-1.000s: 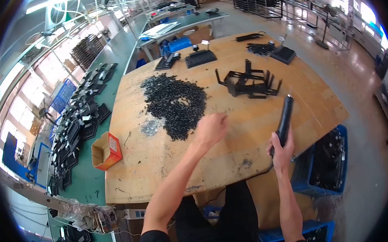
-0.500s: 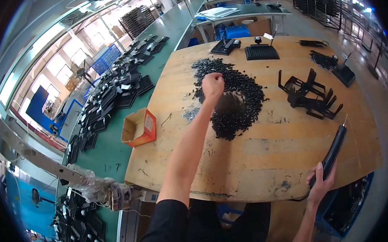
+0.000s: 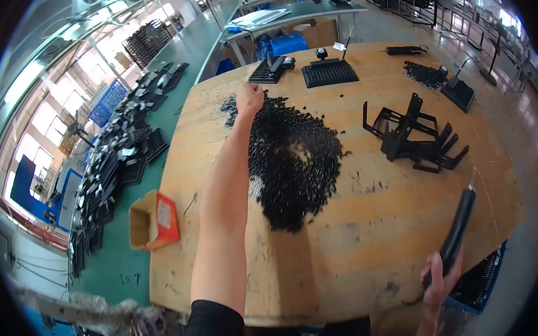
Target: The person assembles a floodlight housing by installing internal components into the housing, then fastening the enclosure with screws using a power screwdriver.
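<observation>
My left hand (image 3: 250, 99) is stretched out over the far left part of a pile of small black parts (image 3: 293, 160); its fingers are closed, and what they hold, if anything, is too small to make out. Beyond it lies a black ribbed plate (image 3: 268, 70) with a knob at its side. At the lower right, my right hand (image 3: 443, 279) is wrapped round a black electric screwdriver (image 3: 459, 228), whose thin tip points up and away from me. Some silvery small parts (image 3: 256, 187) show beside the black pile, partly behind my left forearm.
An open orange box (image 3: 167, 219) stands at the left edge. Black brackets (image 3: 413, 136) lie on the right. Another ribbed plate (image 3: 330, 73) sits at the back, near a second screwdriver (image 3: 404, 50). Many black assemblies (image 3: 122, 151) cover the green bench at left.
The view has shifted, and the table's contents appear lower and larger. My left hand has reached farther toward the back plate. The screwdriver remains in my right hand.
</observation>
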Tool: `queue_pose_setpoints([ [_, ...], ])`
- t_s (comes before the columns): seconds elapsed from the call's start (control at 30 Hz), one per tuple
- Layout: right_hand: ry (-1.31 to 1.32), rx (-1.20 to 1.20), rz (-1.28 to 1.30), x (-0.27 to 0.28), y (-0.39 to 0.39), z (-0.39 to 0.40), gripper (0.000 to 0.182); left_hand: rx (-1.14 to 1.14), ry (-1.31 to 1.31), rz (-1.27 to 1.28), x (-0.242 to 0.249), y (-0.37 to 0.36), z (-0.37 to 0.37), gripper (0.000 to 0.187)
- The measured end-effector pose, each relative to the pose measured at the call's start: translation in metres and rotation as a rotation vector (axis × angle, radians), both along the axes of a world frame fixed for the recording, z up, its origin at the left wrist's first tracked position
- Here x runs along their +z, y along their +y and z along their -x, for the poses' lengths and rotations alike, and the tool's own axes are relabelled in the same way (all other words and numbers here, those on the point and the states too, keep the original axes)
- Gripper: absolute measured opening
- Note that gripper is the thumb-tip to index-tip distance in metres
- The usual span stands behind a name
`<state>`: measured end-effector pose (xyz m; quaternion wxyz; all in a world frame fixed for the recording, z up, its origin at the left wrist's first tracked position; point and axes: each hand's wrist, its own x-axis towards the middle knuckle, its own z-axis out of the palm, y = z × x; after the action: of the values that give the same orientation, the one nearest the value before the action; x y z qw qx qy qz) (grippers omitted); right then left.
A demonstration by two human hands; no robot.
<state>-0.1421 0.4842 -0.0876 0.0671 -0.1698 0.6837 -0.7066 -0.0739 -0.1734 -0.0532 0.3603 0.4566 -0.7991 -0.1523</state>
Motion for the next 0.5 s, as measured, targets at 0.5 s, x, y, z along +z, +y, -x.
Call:
queue_pose_setpoints([
  [0.5,0.125,0.017,-0.124,0.005,-0.005,0.012,0.034,-0.005,0.228,0.175,0.004,-0.15,0.102,0.029],
])
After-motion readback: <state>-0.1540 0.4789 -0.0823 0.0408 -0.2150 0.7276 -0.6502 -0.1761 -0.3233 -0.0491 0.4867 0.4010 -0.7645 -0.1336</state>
